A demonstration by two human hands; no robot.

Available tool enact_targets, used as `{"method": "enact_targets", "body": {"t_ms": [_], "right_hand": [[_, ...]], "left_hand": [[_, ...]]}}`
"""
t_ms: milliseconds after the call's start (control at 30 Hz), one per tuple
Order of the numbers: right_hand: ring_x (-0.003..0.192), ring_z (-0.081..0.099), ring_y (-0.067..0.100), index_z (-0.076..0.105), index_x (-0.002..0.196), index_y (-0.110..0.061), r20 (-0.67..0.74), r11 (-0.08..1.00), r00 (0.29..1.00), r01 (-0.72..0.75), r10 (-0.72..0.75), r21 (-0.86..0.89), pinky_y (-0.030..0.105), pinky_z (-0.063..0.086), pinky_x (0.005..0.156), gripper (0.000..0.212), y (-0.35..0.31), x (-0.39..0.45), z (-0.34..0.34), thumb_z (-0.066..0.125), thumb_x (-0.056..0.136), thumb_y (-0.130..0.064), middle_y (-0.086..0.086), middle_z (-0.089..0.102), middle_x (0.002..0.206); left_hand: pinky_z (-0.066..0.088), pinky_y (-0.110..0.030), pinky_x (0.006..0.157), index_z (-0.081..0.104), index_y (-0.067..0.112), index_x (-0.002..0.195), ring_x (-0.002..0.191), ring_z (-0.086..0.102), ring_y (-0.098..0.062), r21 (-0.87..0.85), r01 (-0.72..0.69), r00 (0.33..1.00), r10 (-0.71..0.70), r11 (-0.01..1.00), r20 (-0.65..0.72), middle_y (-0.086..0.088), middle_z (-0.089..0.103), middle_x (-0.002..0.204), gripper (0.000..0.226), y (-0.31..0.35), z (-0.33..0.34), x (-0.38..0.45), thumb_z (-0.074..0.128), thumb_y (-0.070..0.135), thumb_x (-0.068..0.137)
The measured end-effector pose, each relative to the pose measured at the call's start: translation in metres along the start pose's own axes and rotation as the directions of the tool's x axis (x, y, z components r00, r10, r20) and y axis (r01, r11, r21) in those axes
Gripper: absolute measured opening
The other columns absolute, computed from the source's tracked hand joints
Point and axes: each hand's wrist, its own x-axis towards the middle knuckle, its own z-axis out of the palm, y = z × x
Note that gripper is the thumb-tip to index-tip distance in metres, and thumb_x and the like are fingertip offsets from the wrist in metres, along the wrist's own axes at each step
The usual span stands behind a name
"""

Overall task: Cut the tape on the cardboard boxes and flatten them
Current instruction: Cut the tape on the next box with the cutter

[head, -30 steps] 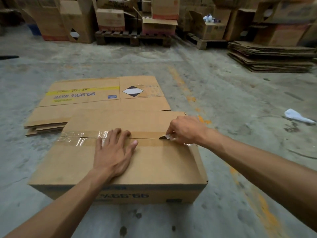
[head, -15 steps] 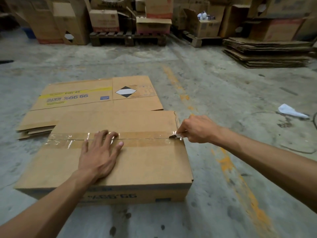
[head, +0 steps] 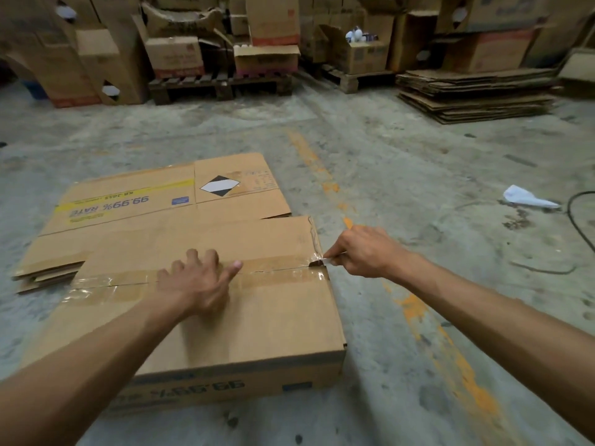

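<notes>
A closed cardboard box stands on the concrete floor in front of me. Clear tape runs along its top centre seam, and the seam shows a slit through most of its length. My left hand rests on the box top at the seam, its fingers bent and the fingertips at the slit. My right hand grips a small knife whose blade sits at the seam's right end, at the box's edge. The knife's handle is hidden inside my fist.
Flattened boxes lie stacked just beyond the box. A taller pile of flat cardboard sits at the back right. Pallets with boxes line the far wall. White paper and a black cable lie on the floor at right.
My right hand has drawn the knife rightwards along the seam to the box's right edge. My left hand, flat before, has bent its fingers at the slit.
</notes>
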Motion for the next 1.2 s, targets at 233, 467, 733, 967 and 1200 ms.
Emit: {"method": "enact_targets", "body": {"t_ms": [233, 467, 733, 967, 1200], "right_hand": [[0.093, 0.064, 0.022, 0.067, 0.117, -0.047, -0.012, 0.991, 1.000, -0.022, 0.024, 0.133, 0.030, 0.041, 0.064, 0.032, 0.010, -0.006, 0.014, 0.055, 0.094, -0.029, -0.009, 0.074, 0.097], [0.086, 0.062, 0.021, 0.068, 0.118, -0.045, -0.014, 0.994, 1.000, 0.003, -0.001, 0.106, 0.029, 0.034, 0.058, 0.036, 0.017, -0.005, 0.006, 0.057, 0.093, -0.022, -0.008, 0.074, 0.093], [0.085, 0.062, 0.018, 0.068, 0.118, -0.045, -0.019, 0.980, 0.999, -0.025, 0.029, 0.200, 0.030, 0.045, 0.067, 0.032, 0.029, -0.008, 0.019, 0.059, 0.093, -0.027, -0.010, 0.074, 0.096], [0.077, 0.055, 0.009, 0.070, 0.117, -0.041, -0.013, 0.962, 0.999, -0.032, 0.037, 0.272, 0.028, 0.043, 0.063, 0.029, 0.039, -0.008, 0.030, 0.059, 0.094, -0.027, -0.011, 0.074, 0.097], [0.061, 0.052, 0.008, 0.073, 0.113, -0.036, -0.127, 0.950, 0.992, 0.033, 0.007, 0.311, 0.029, 0.045, 0.058, 0.027, 0.041, -0.005, 0.041, 0.064, 0.091, -0.023, -0.006, 0.075, 0.090]], "left_hand": [[0.020, -0.043, 0.120, 0.024, 0.028, 0.155, 0.146, 0.026, -0.026, -0.023, -0.392, 0.884, 0.383, 0.920, 0.266, -0.005, 0.030, 0.157, 0.064, 0.099, -0.067, 0.033, 0.012, 0.059, 0.100], [0.006, -0.051, 0.119, 0.013, 0.038, 0.155, 0.151, 0.002, -0.015, -0.127, -0.317, 0.923, 0.337, 0.940, 0.185, 0.010, 0.002, 0.164, 0.054, 0.091, -0.001, 0.039, 0.012, 0.052, 0.103], [-0.003, -0.051, 0.119, 0.004, 0.050, 0.153, 0.151, -0.006, -0.009, -0.087, -0.370, 0.919, 0.350, 0.925, -0.182, 0.021, -0.002, 0.163, 0.051, 0.077, 0.047, 0.029, 0.002, 0.050, 0.102], [-0.001, -0.051, 0.119, 0.005, 0.050, 0.153, 0.151, -0.003, -0.008, -0.094, -0.372, 0.909, 0.343, 0.923, -0.237, 0.022, 0.001, 0.163, 0.063, 0.074, 0.054, 0.030, -0.010, 0.059, 0.092], [-0.003, -0.053, 0.118, 0.008, 0.049, 0.153, 0.151, -0.005, -0.007, -0.114, -0.376, 0.904, 0.337, 0.919, -0.263, 0.022, 0.001, 0.163, 0.066, 0.078, 0.055, 0.030, -0.011, 0.061, 0.091]]}}
